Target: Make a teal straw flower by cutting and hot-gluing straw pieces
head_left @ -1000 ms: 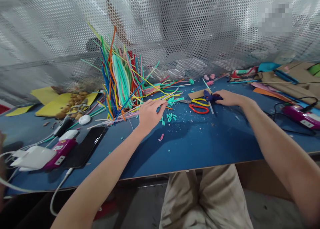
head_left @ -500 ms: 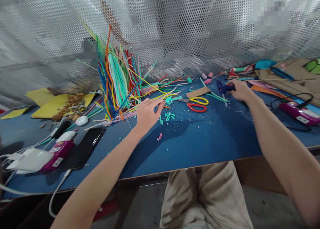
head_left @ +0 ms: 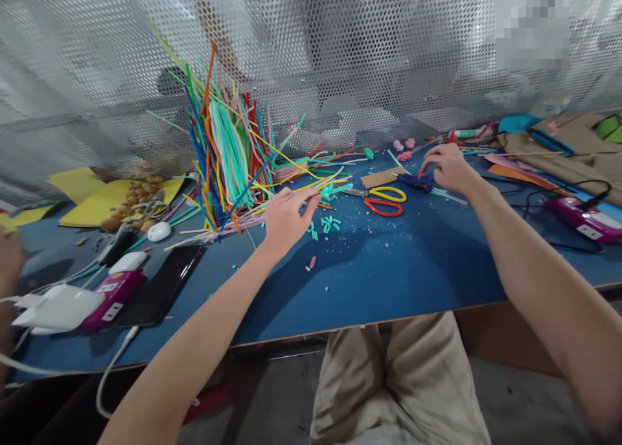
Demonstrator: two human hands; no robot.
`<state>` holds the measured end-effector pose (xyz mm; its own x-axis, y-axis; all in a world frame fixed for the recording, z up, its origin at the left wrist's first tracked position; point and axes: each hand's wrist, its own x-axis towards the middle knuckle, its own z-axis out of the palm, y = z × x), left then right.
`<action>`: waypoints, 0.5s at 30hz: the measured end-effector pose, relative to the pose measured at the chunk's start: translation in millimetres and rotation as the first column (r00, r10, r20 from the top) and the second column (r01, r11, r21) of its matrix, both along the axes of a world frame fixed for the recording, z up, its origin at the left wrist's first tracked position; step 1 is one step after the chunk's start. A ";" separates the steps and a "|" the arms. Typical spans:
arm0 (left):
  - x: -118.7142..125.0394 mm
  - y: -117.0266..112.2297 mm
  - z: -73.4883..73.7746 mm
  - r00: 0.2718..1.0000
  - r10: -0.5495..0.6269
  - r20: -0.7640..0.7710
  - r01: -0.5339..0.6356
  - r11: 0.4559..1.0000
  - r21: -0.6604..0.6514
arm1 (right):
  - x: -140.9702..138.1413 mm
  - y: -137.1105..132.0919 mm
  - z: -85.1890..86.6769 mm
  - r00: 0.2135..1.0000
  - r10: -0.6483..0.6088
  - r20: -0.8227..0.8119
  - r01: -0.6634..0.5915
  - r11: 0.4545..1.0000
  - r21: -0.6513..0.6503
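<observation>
My left hand (head_left: 290, 219) is held over the table with thumb and fingertips pinched together. A small cluster of teal pipe cleaner pieces (head_left: 335, 190) sticks out at the fingertips. My right hand (head_left: 449, 168) hovers beside the dark blue hot glue gun (head_left: 414, 181), its fingers curved and apart. The glue gun lies on its side, its nozzle over a strip of cardboard (head_left: 381, 177) and a clear glue stick (head_left: 451, 197) at its back. Between my hands lie scissors with one yellow and one red handle (head_left: 383, 206). Short teal cut pieces (head_left: 331, 224) are scattered below my left fingertips.
A tall bundle of coloured pipe cleaners (head_left: 230, 153) stands left of centre against the perforated metal screen (head_left: 350, 63). A phone (head_left: 162, 286) and a purple power strip (head_left: 116, 296) with cables lie left; another power strip (head_left: 583, 219) is right. Another person's hand (head_left: 10, 254) shows at the left edge.
My right hand has laid the glue gun down toward the cardboard and let go of it. My left hand has hardly moved. Another person's hand has come in at the left edge.
</observation>
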<state>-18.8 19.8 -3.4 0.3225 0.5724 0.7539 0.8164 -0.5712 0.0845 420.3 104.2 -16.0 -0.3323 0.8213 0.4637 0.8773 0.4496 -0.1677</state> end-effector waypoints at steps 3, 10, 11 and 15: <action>-0.3 0.4 -1.0 1.000 0.011 0.001 -0.011 1.000 0.011 | -31.6 -7.7 3.0 0.996 0.090 -0.003 -0.090 0.994 -0.067; 0.0 -0.6 -2.3 0.999 -0.023 0.026 0.022 0.999 0.025 | -108.3 -28.9 1.7 0.966 0.205 0.155 -0.128 0.906 -0.403; -0.2 -0.8 -2.5 0.999 -0.024 0.025 0.024 0.999 0.022 | -111.5 -29.6 2.3 0.970 0.177 0.169 -0.094 0.906 -0.412; -0.9 -1.6 -2.7 1.000 -0.029 0.010 0.029 1.000 0.000 | -109.7 -24.9 2.9 0.975 0.131 0.182 -0.045 0.910 -0.412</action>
<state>-19.7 18.2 -6.1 0.3312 0.5630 0.7572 0.7985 -0.5948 0.0930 310.6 79.3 -13.2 -0.4628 0.8863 0.0156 0.8714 0.4581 -0.1752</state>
